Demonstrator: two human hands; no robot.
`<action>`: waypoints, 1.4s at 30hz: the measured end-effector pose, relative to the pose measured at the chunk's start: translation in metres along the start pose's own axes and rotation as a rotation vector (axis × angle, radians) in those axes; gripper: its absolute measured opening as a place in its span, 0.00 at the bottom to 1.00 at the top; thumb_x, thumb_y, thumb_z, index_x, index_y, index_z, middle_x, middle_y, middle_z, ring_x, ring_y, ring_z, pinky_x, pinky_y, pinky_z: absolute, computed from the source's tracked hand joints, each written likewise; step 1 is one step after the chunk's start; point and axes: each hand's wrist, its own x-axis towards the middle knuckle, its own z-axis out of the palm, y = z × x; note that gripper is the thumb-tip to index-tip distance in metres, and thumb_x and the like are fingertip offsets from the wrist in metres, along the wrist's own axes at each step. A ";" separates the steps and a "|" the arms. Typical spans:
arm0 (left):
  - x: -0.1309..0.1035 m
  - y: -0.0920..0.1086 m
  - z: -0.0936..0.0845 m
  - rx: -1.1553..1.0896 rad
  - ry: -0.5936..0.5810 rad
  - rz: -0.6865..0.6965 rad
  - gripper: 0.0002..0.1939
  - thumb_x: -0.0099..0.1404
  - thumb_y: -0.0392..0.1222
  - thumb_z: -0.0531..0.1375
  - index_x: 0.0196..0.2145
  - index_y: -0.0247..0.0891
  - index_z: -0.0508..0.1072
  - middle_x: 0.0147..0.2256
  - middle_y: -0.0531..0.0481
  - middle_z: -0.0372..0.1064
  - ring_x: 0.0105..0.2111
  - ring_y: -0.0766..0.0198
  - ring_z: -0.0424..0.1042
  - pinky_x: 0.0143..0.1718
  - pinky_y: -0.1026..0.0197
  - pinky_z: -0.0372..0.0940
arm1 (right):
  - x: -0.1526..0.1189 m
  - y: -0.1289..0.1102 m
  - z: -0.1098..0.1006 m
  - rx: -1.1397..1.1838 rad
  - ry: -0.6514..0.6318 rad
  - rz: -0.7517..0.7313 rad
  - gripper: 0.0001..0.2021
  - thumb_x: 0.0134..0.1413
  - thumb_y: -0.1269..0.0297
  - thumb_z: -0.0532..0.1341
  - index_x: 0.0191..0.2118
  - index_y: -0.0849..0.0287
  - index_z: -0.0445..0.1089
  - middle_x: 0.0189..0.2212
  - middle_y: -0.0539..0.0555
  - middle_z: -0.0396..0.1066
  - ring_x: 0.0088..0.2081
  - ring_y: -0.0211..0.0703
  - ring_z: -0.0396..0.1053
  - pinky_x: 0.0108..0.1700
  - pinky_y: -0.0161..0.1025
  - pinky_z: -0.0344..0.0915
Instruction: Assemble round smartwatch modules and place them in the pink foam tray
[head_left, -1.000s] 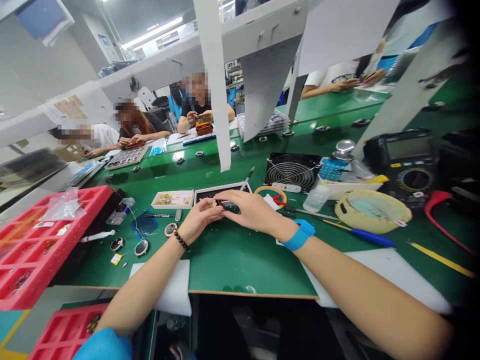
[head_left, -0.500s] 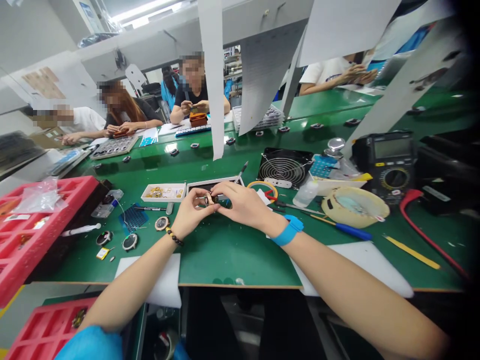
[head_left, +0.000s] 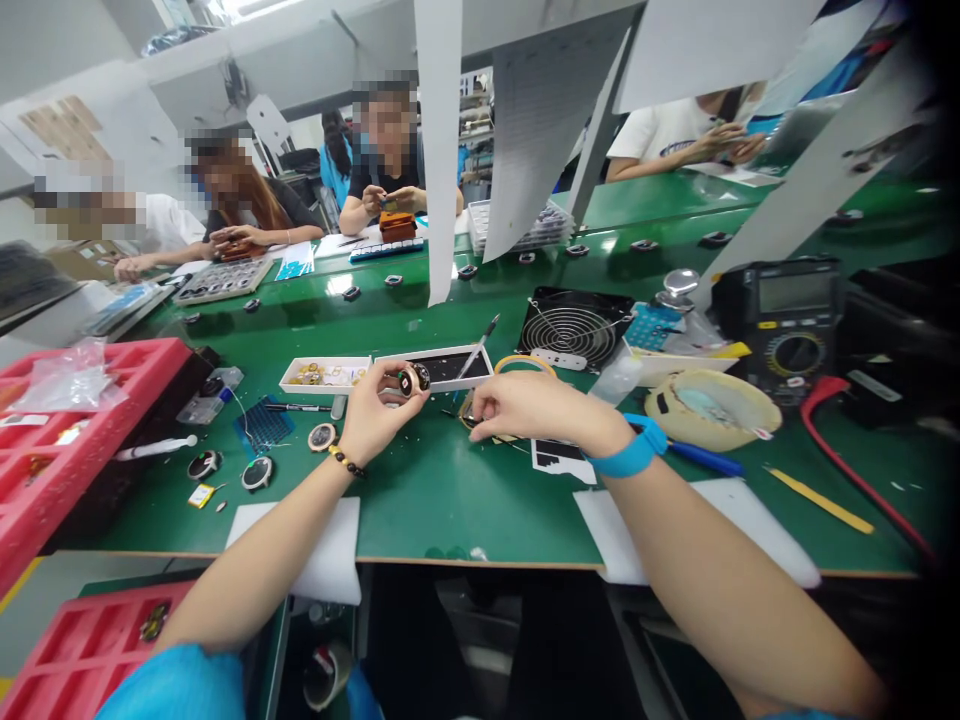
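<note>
Clearly pinched, round watch part (head_left: 415, 380), between left thumb (head_left: 405, 409) and fingers (head_left: 385, 371)

It is an electronics assembly workshop: people (head_left: 390, 175) sit along green work surfaces (head_left: 472, 510), with a digital multimeter (head_left: 791, 325), round watch cases (head_left: 413, 379) and a divided red parts tray (head_left: 142, 400) nearby.

Round black watch casing with copper-coloured rim (head_left: 413, 379): tilted, pinched in my left hand (head_left: 379, 418), over the green bench (head_left: 450, 515), well in from near edge.
</note>
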 end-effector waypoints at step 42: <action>-0.004 0.001 0.000 0.230 -0.052 0.325 0.21 0.57 0.35 0.67 0.50 0.36 0.71 0.46 0.45 0.73 0.37 0.67 0.74 0.32 0.69 0.74 | -0.002 0.020 -0.007 0.311 -0.181 -0.011 0.38 0.55 0.57 0.60 0.70 0.55 0.48 0.44 0.52 0.71 0.37 0.24 0.69 0.34 0.18 0.59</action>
